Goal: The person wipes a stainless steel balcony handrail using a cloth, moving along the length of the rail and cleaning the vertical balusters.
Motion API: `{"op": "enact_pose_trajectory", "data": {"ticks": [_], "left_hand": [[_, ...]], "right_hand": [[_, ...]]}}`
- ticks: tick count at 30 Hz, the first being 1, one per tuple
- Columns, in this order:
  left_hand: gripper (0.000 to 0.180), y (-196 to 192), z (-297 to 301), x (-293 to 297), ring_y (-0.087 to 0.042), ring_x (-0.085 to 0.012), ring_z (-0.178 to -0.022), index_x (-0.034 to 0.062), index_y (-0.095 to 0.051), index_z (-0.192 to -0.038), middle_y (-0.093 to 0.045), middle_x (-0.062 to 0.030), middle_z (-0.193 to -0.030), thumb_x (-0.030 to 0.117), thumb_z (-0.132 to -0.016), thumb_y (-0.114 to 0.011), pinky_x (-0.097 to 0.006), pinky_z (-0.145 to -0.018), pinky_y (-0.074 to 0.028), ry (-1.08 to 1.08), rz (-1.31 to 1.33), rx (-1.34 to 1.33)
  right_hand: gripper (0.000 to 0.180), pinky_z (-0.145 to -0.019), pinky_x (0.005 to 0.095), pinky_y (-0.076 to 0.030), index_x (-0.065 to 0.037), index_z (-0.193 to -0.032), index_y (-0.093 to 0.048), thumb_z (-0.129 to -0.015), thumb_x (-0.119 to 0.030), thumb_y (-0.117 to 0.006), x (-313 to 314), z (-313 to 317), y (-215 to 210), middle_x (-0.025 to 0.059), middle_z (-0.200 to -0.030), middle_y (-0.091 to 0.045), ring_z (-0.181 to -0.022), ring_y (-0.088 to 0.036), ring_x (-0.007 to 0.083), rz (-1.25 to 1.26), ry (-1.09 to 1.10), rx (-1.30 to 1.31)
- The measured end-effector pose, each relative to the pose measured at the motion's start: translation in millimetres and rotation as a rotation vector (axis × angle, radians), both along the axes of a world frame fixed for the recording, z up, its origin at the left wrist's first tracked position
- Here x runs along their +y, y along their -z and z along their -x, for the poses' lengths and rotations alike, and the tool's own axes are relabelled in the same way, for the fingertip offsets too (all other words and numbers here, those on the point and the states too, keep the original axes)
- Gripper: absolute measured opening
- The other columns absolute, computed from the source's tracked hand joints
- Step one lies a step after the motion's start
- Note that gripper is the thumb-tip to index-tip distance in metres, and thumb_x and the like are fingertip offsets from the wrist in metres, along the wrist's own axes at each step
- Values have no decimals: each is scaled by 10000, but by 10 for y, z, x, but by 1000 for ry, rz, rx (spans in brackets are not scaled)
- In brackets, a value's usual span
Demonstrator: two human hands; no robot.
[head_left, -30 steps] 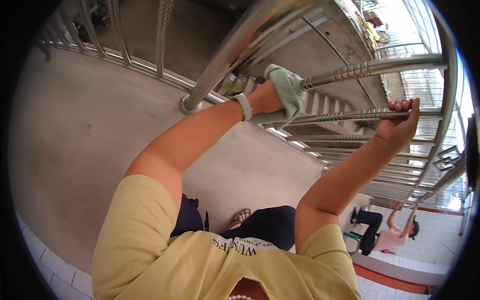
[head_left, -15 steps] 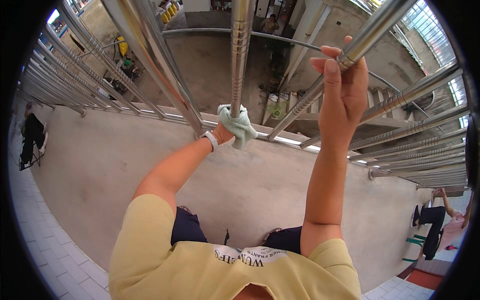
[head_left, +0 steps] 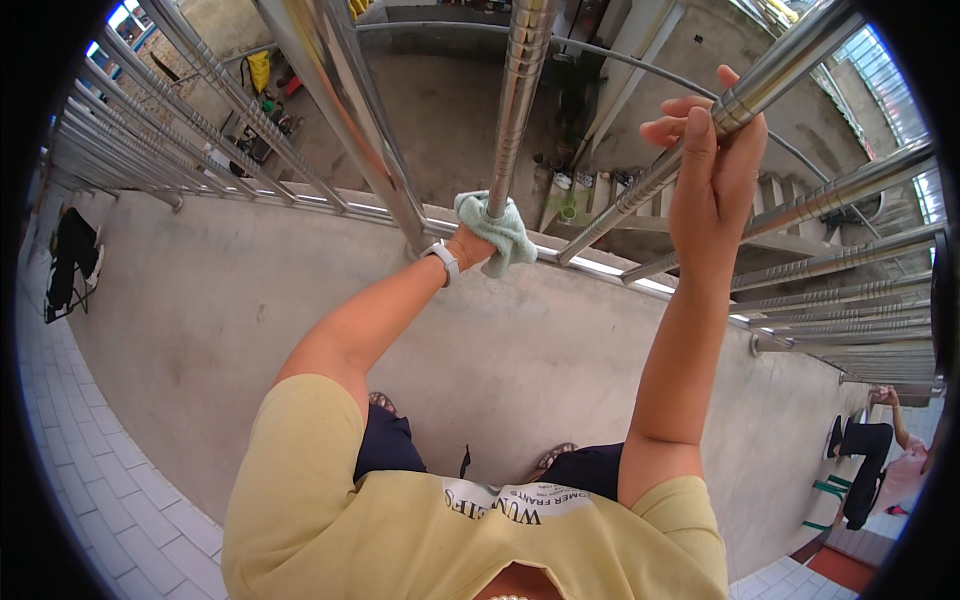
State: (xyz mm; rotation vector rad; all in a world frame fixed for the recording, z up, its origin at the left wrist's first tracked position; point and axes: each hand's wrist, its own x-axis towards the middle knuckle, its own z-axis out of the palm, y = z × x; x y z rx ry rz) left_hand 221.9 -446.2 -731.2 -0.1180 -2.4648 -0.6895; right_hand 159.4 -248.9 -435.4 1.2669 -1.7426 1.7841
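Observation:
A pale green cloth (head_left: 512,244) is wrapped round the lower part of an upright metal railing bar (head_left: 522,110). My left hand (head_left: 468,247), with a white band on its wrist, is closed on the cloth from the left, its fingers partly hidden behind it. Higher up and to the right, my right hand (head_left: 722,165) curls round another shiny bar (head_left: 790,62). Its fingertips show past the bar's left side, and the thumb lies along the near side.
More railing bars (head_left: 215,85) run off to both sides from a bottom rail (head_left: 600,266). Beyond them lies a lower yard with stairs (head_left: 775,200). A dark folded chair (head_left: 70,262) stands far left. Another person (head_left: 885,450) in pink is at the far right, beside the railing.
The whole view has shifted slightly, so the railing and both hands appear farther right. Both hands keep their holds, and the cloth stays low on the same bar.

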Motion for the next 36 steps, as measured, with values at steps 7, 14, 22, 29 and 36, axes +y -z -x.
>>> {"op": "enact_pose_trajectory", "data": {"ticks": [7, 14, 22, 29, 36], "left_hand": [[202, -867, 42, 214, -585, -129, -777, 11, -530, -1074, -590, -45, -877, 151, -938, -477, -271, -691, -529, 301, -1070, 55], [257, -1798, 90, 217, -610, -174, -853, 14, -517, -1097, -601, -94, -964, 218, -966, -432, -307, -751, -532, 1, -642, 231], [324, -2040, 74, 204, -637, -200, -899, 57, -607, -1104, -659, -53, -993, 145, -800, -677, -353, -846, -504, 143, -743, 557], [398, -1506, 165, 133, -616, -153, -813, 63, -599, -1009, -625, -5, -896, 156, -666, -778, -273, -779, -514, 59, -409, 449], [287, -590, 30, 128, -540, -134, -867, 85, -523, -986, -529, 17, -847, 192, -766, -672, -309, -841, -436, 18, -155, -37]], "right_hand": [[374, -732, 269, -530, 48, -1298, -343, -1000, -169, -402, 41, 12, 13, 94, -936, -613, -774, -633, 130, -65, 76, 27], [391, -745, 259, -521, 48, -1314, -314, -1003, -175, -393, 46, 61, 40, 96, -939, -622, -773, -641, 131, -79, 35, 80], [400, -693, 250, -530, 55, -1326, -284, -1005, -166, -372, 13, 86, 75, 113, -937, -616, -748, -644, 138, -41, 3, 66], [400, -617, 244, -538, 53, -1324, -269, -1006, -171, -362, -9, 99, 105, 131, -959, -609, -724, -644, 142, 11, -8, 49], [391, -599, 238, -531, 42, -1323, -265, -1006, -168, -356, -67, 61, 98, 132, -972, -605, -715, -642, 136, 9, 25, 70]]}}
